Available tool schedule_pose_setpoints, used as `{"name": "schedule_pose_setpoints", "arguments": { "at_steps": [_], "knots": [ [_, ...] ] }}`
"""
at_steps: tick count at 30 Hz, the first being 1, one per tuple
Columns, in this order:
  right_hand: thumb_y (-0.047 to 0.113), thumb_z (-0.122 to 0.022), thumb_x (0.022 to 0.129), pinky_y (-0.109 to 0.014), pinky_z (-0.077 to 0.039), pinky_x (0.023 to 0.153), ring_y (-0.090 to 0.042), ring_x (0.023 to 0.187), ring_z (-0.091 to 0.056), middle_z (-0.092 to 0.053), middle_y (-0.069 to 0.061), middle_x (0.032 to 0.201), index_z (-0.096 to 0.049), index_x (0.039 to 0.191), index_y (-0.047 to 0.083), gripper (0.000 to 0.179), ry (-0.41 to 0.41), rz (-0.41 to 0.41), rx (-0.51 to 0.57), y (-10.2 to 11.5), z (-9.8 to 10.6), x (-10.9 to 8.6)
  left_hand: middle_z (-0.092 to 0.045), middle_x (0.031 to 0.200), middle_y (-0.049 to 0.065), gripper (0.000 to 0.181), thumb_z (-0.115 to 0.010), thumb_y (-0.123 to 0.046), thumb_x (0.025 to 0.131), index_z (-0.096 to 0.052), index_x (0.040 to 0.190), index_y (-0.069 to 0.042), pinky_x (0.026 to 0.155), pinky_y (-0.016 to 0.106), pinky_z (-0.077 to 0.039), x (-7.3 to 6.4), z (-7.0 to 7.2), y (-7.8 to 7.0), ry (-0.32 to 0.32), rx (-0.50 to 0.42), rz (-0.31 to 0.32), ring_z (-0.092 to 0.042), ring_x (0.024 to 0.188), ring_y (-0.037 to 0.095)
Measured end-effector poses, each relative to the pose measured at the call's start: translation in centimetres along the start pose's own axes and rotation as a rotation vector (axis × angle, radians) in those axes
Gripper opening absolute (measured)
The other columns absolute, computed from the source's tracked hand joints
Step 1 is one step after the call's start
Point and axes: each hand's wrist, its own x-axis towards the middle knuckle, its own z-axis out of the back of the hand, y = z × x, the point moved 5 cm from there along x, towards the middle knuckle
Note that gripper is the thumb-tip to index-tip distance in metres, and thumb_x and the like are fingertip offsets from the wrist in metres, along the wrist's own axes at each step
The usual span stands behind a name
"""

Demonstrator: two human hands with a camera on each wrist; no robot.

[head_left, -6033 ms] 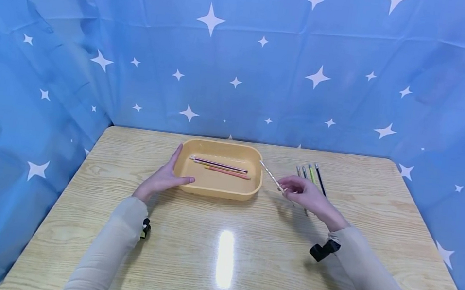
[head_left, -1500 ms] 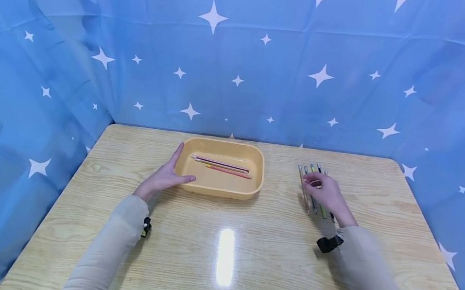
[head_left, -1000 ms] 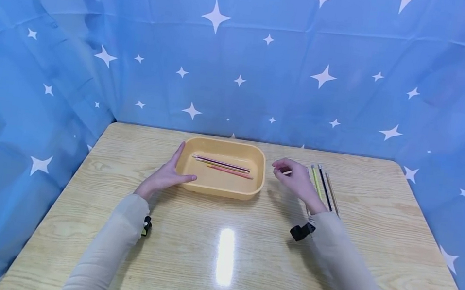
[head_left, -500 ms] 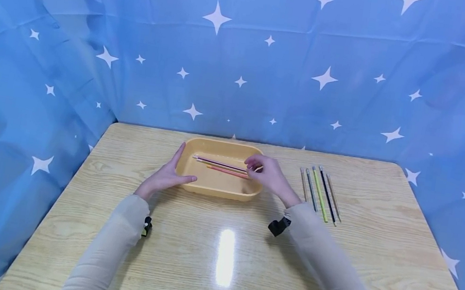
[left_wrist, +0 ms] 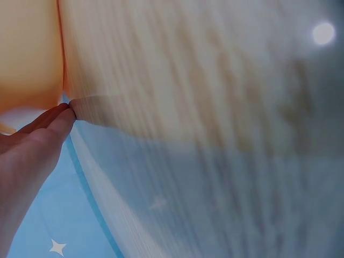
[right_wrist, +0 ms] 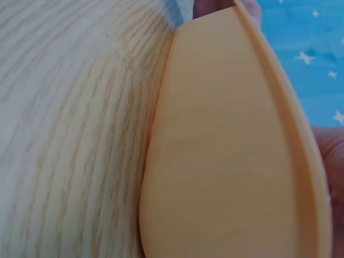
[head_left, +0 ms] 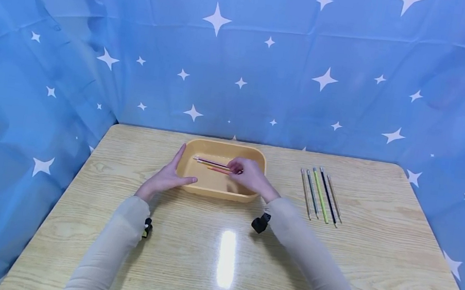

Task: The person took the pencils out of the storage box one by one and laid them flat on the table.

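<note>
A tan plastic tray sits at the back of the table. Spread along its left end, my left hand touches the outer wall with straight fingers, the thumb lying over the near rim. Inside the tray are a dark purple striped pencil, a yellowish one beside it, and a red pencil. My right hand is over the tray with bent fingers at the right ends of these pencils. Those ends are hidden, and whether the fingers pinch one cannot be seen. The right wrist view shows mostly the tray's outer wall.
To the right of the tray, several pencils lie side by side on the wooden table: a brown one, a teal, a green, a black and a gold one. A blue starred curtain hangs behind.
Six seconds ago my right hand held a pale pencil between tray and row. The row has since gained a pencil at its right end. The right hand then moved left into the tray; the left stayed.
</note>
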Motion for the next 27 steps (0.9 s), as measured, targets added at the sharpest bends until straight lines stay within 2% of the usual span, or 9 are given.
{"name": "schedule_pose_setpoints", "arguments": {
  "at_steps": [10, 17, 23, 27],
  "knots": [
    [0.003, -0.071, 0.085, -0.032, -0.051, 0.083, -0.021, 0.088, -0.064, -0.069, -0.008, 0.092, -0.068, 0.103, -0.001, 0.019, 0.021, -0.053, -0.021, -0.9, -1.0, 1.1, 0.010, 0.160, 0.009, 0.113, -0.077, -0.023, 0.084, 0.011, 0.155, -0.021, 0.112, 0.059, -0.007, 0.3, -0.2, 0.2, 0.001, -0.019, -0.022, -0.002, 0.143, 0.040],
    [0.001, -0.070, 0.085, -0.033, -0.050, 0.088, -0.025, 0.095, -0.064, -0.068, -0.013, 0.101, -0.065, 0.111, -0.004, 0.027, 0.079, -0.098, -0.012, -1.6, -1.8, 1.3, 0.008, 0.161, 0.008, 0.114, -0.077, -0.028, 0.083, 0.011, 0.155, -0.022, 0.113, 0.057, -0.009, 0.2, -0.2, 0.4, 0.002, -0.018, -0.006, -0.004, 0.144, 0.038],
    [-0.001, -0.070, 0.083, -0.034, -0.049, 0.090, -0.027, 0.098, -0.062, -0.067, -0.015, 0.104, -0.063, 0.115, -0.007, 0.033, 0.108, -0.098, -0.012, -1.6, -2.2, 1.5, 0.008, 0.161, 0.008, 0.113, -0.077, -0.028, 0.084, 0.011, 0.155, -0.022, 0.113, 0.058, -0.009, 0.3, -0.1, 0.4, -0.004, 0.005, -0.003, -0.004, 0.144, 0.038],
    [-0.004, -0.069, 0.082, -0.034, -0.050, 0.088, -0.026, 0.097, -0.062, -0.066, -0.014, 0.103, -0.062, 0.116, -0.006, 0.034, 0.118, -0.089, -0.054, -1.7, -2.4, 1.7, 0.009, 0.160, 0.007, 0.112, -0.076, -0.024, 0.085, 0.012, 0.155, -0.022, 0.113, 0.056, -0.009, 0.6, 0.0, 0.6, -0.002, -0.007, 0.004, -0.003, 0.144, 0.037]
  ]
}}
